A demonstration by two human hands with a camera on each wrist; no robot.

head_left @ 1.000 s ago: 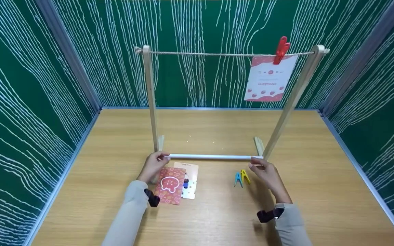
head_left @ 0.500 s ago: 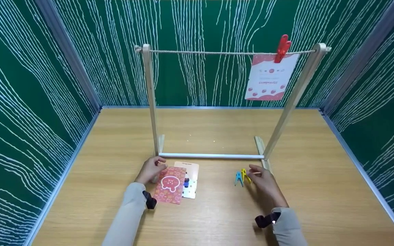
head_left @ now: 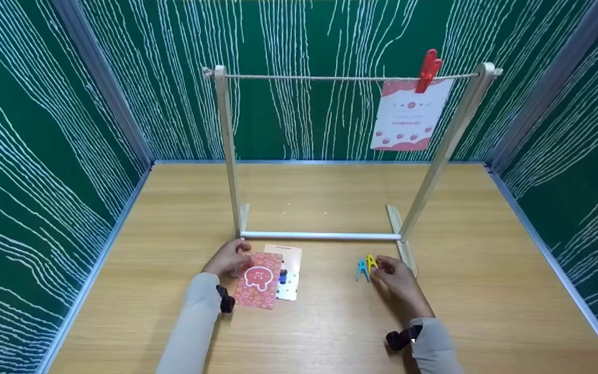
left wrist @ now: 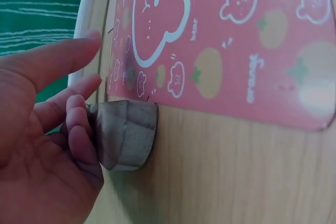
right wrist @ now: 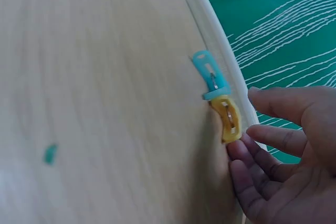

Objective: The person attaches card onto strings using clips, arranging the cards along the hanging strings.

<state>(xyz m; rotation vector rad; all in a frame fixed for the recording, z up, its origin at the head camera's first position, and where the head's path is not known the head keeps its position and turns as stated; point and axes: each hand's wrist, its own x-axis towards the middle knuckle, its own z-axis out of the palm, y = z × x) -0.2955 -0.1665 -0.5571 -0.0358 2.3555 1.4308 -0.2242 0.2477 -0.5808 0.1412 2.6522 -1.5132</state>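
My left hand (head_left: 225,259) is beside the left edge of a pink card (head_left: 258,291) with a white-outlined bear. In the left wrist view, thumb and forefinger are spread with nothing between them, and the other fingers are bent by the stand's wooden foot (left wrist: 128,135). A whitish card (head_left: 291,280) lies partly under the pink one. On the right, my right hand (head_left: 403,284) is at the yellow clothespin (right wrist: 230,120), which stands against a blue clothespin (right wrist: 210,75). Its thumb is apart from the clothespin; the fingertips are at the near end, contact unclear.
A wooden stand (head_left: 230,145) carries a rope (head_left: 304,78) across its top and a white bar (head_left: 320,236) low down. A red clothespin (head_left: 428,71) holds a strawberry card (head_left: 410,117) on the rope. Green walls with white lines enclose the wooden table (head_left: 309,337) at the back and sides.
Both hands have left the white bar's ends. My left hand came down slightly to the pink card's edge, while the right moved down and left to the yellow clothespin.
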